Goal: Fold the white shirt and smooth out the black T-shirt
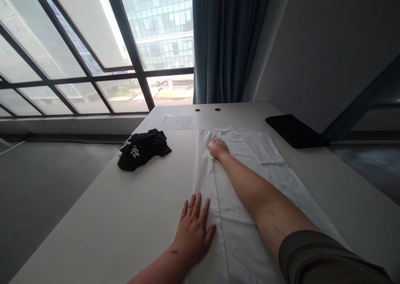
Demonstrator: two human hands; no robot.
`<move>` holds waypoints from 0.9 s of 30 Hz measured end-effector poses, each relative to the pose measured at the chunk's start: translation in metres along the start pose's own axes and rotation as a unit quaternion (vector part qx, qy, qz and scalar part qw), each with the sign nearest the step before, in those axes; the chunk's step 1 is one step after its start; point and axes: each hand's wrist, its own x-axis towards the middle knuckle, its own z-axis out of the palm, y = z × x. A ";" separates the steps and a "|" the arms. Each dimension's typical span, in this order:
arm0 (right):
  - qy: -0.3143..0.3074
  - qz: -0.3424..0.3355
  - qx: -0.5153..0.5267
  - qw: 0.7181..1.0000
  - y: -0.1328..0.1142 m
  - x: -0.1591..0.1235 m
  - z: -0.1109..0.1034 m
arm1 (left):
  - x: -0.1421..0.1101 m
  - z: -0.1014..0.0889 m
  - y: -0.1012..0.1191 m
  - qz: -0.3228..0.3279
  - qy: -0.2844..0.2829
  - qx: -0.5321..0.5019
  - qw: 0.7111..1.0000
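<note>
A white short-sleeved shirt [240, 217] lies spread along the white table, its collar end away from me and its left side folded inward in a long strip. My right hand [218, 149] rests flat near the collar end, fingers stretched over the cloth. Closer to me, my left hand [195, 229] lies open on the shirt's left edge with its fingers apart. Neither hand grips anything. My right forearm crosses over the shirt and hides part of it.
A crumpled black garment with white lettering [137, 150] sits on the table's left side. Paper sheets [178, 122] lie at the far left, near two round holes in the tabletop [208, 109]. A black mat [295, 131] is at the right edge. Behind stand a window and a blue curtain [228, 42].
</note>
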 end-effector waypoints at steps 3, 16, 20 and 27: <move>-0.025 0.016 -0.006 1.000 0.000 0.003 -0.001 | 0.000 0.005 -0.002 -0.037 0.005 0.012 0.999; -0.081 -0.105 -0.048 0.990 -0.052 0.042 0.008 | 0.016 -0.012 -0.030 -0.017 -0.033 0.019 0.999; -0.092 -0.080 -0.062 0.991 -0.060 0.074 0.014 | 0.013 -0.014 -0.025 -0.022 -0.042 0.012 0.999; -0.094 -0.049 -0.067 0.992 -0.065 0.108 0.019 | 0.012 -0.025 -0.022 -0.033 -0.056 -0.045 0.997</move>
